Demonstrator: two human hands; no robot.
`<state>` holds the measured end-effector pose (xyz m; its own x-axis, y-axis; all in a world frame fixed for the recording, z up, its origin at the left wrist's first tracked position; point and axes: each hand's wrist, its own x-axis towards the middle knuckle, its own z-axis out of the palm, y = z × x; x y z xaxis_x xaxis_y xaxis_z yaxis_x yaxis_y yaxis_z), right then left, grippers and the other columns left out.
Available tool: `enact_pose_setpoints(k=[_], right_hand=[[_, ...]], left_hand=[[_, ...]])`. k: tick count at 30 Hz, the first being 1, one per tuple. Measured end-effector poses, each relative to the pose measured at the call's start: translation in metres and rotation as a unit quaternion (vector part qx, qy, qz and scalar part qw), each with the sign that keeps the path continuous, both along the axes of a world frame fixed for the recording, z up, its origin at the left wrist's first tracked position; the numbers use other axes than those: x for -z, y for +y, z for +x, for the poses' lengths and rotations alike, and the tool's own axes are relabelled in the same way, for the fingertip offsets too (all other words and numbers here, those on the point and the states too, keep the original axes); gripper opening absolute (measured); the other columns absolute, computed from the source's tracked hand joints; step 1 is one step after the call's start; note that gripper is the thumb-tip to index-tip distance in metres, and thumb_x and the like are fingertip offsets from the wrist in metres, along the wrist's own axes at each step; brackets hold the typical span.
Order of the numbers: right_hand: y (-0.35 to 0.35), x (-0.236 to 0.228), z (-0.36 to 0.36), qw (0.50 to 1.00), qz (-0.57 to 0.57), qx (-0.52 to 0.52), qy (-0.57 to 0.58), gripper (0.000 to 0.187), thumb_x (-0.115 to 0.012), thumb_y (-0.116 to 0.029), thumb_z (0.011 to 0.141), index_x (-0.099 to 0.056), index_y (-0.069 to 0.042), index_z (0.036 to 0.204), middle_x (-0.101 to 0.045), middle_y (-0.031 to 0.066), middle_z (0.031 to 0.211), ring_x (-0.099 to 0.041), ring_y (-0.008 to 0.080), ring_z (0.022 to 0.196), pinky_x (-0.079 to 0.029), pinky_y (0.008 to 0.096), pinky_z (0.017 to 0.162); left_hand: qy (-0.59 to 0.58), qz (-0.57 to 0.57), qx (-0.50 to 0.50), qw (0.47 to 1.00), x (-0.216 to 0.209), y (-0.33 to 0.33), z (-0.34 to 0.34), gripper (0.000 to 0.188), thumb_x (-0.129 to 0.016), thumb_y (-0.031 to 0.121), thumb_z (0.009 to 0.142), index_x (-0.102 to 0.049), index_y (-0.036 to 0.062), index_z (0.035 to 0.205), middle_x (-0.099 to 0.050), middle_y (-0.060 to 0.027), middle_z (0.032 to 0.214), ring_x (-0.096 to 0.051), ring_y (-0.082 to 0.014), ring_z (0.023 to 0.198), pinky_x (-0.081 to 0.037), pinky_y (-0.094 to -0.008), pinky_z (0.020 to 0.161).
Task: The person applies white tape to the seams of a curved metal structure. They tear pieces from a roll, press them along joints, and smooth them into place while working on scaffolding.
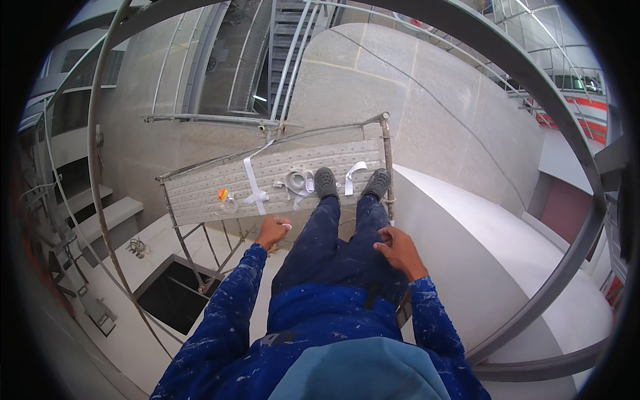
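My left hand (272, 232) is held out beside my left thigh, its fingers closed on a small white thing I cannot make out. Close to my right thigh is my right hand (401, 253), thumb and forefinger apart with nothing seen between them. My shoes rest on a perforated metal scaffold plank (200, 190). Between and beside them lie a roll of pale tape (297, 180) with loose loops and a curled white strip (354, 175). Farther left, a long white strip (252, 175) crosses the plank, near a clear item with an orange-yellow label (223, 195).
A pipe frame (386, 150) borders the plank, high above a concrete floor (427, 93). Curved metal rails (567, 267) ring my right side. A white curved wall (480, 253) stands to the right; a dark square opening (175, 293) is at lower left. Stairs (288, 53) lie ahead.
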<state>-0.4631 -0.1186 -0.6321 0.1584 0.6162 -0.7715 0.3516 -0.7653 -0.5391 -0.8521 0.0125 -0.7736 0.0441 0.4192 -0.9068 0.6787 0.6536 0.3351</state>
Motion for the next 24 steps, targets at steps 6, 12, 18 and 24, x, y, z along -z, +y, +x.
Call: enact_pose_setpoints(k=[6, 12, 18, 24], right_hand=[[-0.027, 0.001, 0.007, 0.999, 0.038, 0.012, 0.000, 0.039, -0.079, -0.024, 0.087, -0.067, -0.001, 0.116, -0.071, 0.0197, 0.105, -0.068, 0.0378, 0.101, -0.053, 0.0442, 0.089], [-0.069, -0.026, 0.025, 0.999, -0.004, 0.021, -0.050, 0.039, -0.072, -0.024, 0.091, -0.063, 0.002, 0.119, -0.070, 0.0198, 0.105, -0.067, 0.0377, 0.101, -0.052, 0.0449, 0.089], [-0.090, -0.038, 0.062, 0.988, -0.032, 0.112, -0.105, 0.038, -0.073, -0.027, 0.092, -0.065, 0.001, 0.117, -0.072, 0.0193, 0.104, -0.069, 0.0358, 0.100, -0.053, 0.0436, 0.088], [-0.083, -0.071, 0.131, 0.970, 0.089, 0.183, -0.133, 0.039, -0.070, -0.030, 0.098, -0.064, 0.000, 0.122, -0.072, 0.0175, 0.108, -0.070, 0.0292, 0.101, -0.055, 0.0399, 0.091]], left_hand=[[-0.035, 0.019, -0.031, 0.999, 0.042, -0.036, -0.029, 0.017, -0.070, 0.002, 0.081, -0.075, -0.0023, 0.097, -0.073, -0.0089, 0.081, -0.068, -0.0163, 0.065, -0.053, -0.0272, 0.056], [-0.034, 0.019, 0.191, 0.981, 0.132, -0.031, -0.041, 0.015, -0.067, 0.011, 0.077, -0.068, 0.0066, 0.091, -0.065, -0.0073, 0.071, -0.065, -0.0248, 0.061, -0.048, -0.0401, 0.052], [0.068, 0.225, 0.653, 0.719, 0.184, 0.017, -0.008, 0.033, -0.069, 0.037, 0.088, -0.074, 0.0045, 0.094, -0.072, -0.0118, 0.076, -0.070, -0.0340, 0.076, -0.053, -0.0460, 0.080], [0.114, 0.208, 0.624, 0.745, 0.184, 0.052, 0.056, 0.017, -0.068, 0.022, 0.085, -0.077, 0.0076, 0.091, -0.074, -0.0092, 0.077, -0.071, -0.0287, 0.072, -0.053, -0.0453, 0.069]])
